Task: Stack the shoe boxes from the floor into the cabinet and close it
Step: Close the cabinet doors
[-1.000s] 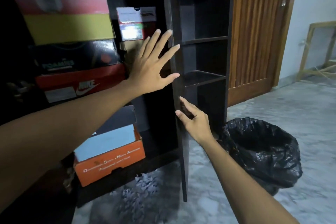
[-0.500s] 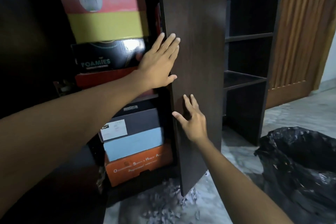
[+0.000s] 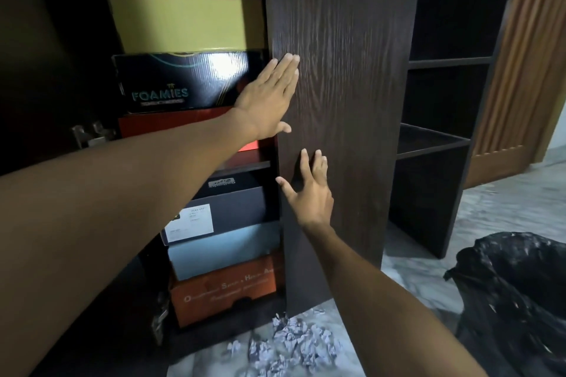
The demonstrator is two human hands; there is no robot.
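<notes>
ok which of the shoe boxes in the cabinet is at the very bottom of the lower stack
The orange box with white lettering. It sits on the cabinet floor under the light blue box and the dark grey box; the other boxes are on the shelf above.

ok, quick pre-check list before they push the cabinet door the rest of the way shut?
1. Left hand flat on the cabinet door: ok, straight fingers lie on the panel near its free edge.
2. Right hand on the door: ok, fingertips touch the panel lower down.
3. Boxes clear of the door's path: cannot tell; the black Foamies box and orange box sit near the front, their depth unclear.
4. Boxes off the floor: ok in view, only paper scraps lie there.
5. Door closed: not ok, a wide gap shows the stacks.
6. Thumbs clear of the closing edge: not ok, both sit by it.
</notes>
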